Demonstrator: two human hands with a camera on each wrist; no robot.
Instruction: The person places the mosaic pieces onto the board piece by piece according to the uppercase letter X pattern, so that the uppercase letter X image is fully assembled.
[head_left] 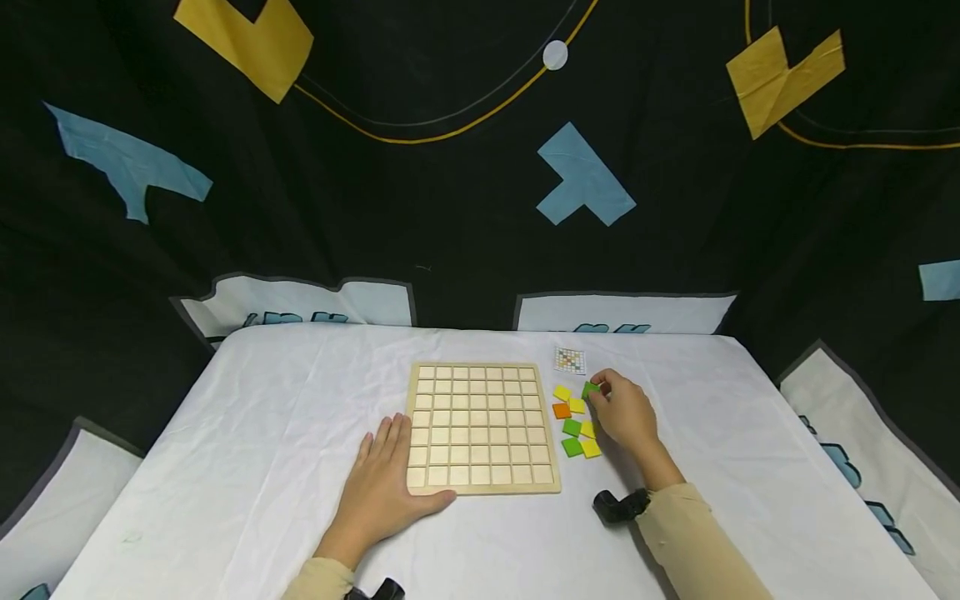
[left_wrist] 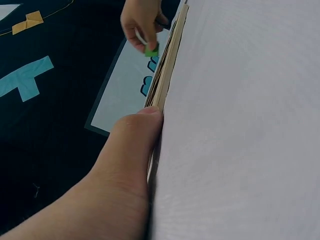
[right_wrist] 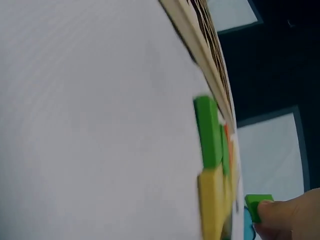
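Observation:
A wooden grid board (head_left: 483, 490) with square recesses lies flat on the white table. My left hand (head_left: 382, 492) rests at its lower left corner, fingers straight along the left side and thumb against the front edge; the thumb (left_wrist: 132, 145) also shows in the left wrist view. To the right of the board, my right hand (head_left: 626, 412) pinches a green square tile (right_wrist: 257, 204) between thumb and fingers. Beside that hand lie several loose tiles: an orange tile (head_left: 562, 411), yellow tiles such as the yellow tile (head_left: 591, 449), and green tiles such as the green tile (head_left: 572, 447).
A small printed card (head_left: 570, 360) with a coloured grid lies past the tiles, near the board's far right corner. White cloth (head_left: 247, 433) covers the table. Behind it hangs a black curtain (head_left: 450, 217) with blue and yellow shapes.

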